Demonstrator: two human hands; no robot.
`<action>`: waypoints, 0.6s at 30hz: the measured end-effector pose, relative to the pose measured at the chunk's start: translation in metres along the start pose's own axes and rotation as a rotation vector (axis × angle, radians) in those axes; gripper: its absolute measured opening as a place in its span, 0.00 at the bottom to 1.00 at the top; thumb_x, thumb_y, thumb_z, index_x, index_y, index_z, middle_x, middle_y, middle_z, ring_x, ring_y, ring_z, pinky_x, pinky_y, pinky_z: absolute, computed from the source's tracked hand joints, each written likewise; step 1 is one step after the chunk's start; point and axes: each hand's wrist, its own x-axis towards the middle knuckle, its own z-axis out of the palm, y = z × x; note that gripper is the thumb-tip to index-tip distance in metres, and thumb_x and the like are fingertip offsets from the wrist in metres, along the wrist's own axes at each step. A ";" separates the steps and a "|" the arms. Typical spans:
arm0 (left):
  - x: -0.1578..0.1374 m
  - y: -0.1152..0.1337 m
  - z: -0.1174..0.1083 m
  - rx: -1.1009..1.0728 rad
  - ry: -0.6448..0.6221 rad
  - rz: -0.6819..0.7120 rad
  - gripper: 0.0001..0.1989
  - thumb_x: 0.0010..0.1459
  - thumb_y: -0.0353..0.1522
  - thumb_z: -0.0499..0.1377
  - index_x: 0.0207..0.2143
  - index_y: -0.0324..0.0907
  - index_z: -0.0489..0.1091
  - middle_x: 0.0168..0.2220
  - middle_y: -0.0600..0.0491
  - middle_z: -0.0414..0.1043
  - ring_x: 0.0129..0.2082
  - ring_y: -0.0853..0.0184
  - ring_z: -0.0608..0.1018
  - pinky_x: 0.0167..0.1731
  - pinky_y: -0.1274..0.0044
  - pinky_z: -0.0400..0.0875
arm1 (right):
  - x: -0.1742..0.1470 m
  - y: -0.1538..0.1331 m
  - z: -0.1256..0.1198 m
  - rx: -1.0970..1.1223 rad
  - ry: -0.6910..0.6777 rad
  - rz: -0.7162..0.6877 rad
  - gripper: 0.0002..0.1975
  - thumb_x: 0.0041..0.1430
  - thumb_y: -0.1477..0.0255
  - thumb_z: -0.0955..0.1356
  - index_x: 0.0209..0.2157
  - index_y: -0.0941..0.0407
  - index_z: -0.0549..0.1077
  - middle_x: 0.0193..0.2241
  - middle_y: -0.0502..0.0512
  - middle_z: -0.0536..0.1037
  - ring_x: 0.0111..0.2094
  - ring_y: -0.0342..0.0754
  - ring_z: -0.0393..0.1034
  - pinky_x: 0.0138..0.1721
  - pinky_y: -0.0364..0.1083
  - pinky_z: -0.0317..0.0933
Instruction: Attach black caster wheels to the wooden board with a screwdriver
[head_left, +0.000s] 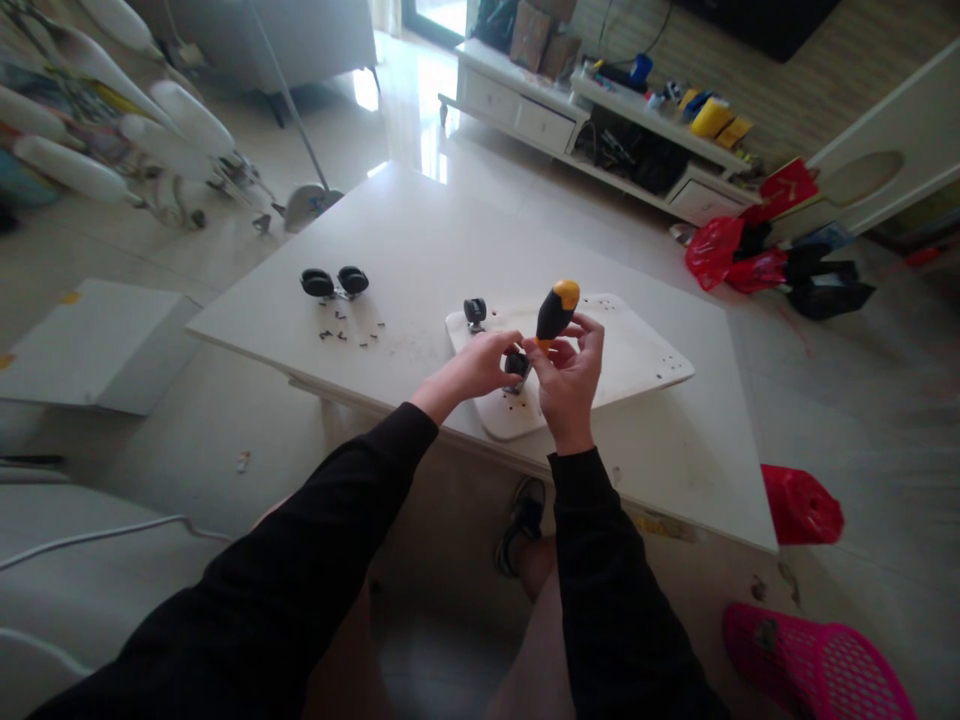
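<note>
A white board [630,350] with small holes near its corners lies on the white table. My right hand [568,378] is closed around the lower part of a screwdriver [556,312] with a black and yellow handle, which stands nearly upright, handle up. Its tip is hidden behind my fingers. Beside it my left hand [484,362] curls with thumb and fingers around a black caster wheel [515,368] on the board. Another caster [475,312] stands at the board's far left corner. Two more casters [335,282] and several small screws [341,335] lie to the left on the table.
The white table [420,230] has its near edge just under my forearms. On the floor are a white box [105,345] at left, a pink basket [821,655] and a red plastic stool [804,508] at right. A TV cabinet [517,110] stands at the back.
</note>
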 end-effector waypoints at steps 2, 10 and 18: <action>0.000 -0.002 0.001 -0.028 -0.009 0.011 0.19 0.52 0.24 0.70 0.48 0.39 0.76 0.45 0.46 0.82 0.45 0.60 0.82 0.48 0.67 0.76 | 0.000 0.001 0.001 0.014 0.012 -0.008 0.24 0.59 0.68 0.76 0.53 0.46 0.65 0.41 0.46 0.76 0.37 0.43 0.79 0.41 0.47 0.77; 0.001 -0.005 0.002 -0.031 -0.006 0.000 0.20 0.52 0.24 0.71 0.47 0.40 0.76 0.45 0.46 0.82 0.46 0.59 0.82 0.48 0.67 0.77 | 0.002 0.005 0.003 0.057 0.042 -0.031 0.24 0.59 0.67 0.75 0.52 0.47 0.64 0.42 0.46 0.74 0.38 0.42 0.78 0.41 0.47 0.75; 0.001 -0.007 0.003 -0.078 -0.011 0.003 0.19 0.51 0.23 0.71 0.46 0.40 0.76 0.45 0.46 0.83 0.46 0.59 0.83 0.50 0.66 0.77 | 0.000 0.003 0.003 0.033 0.046 -0.010 0.19 0.65 0.67 0.70 0.54 0.47 0.63 0.40 0.49 0.80 0.44 0.47 0.80 0.43 0.49 0.76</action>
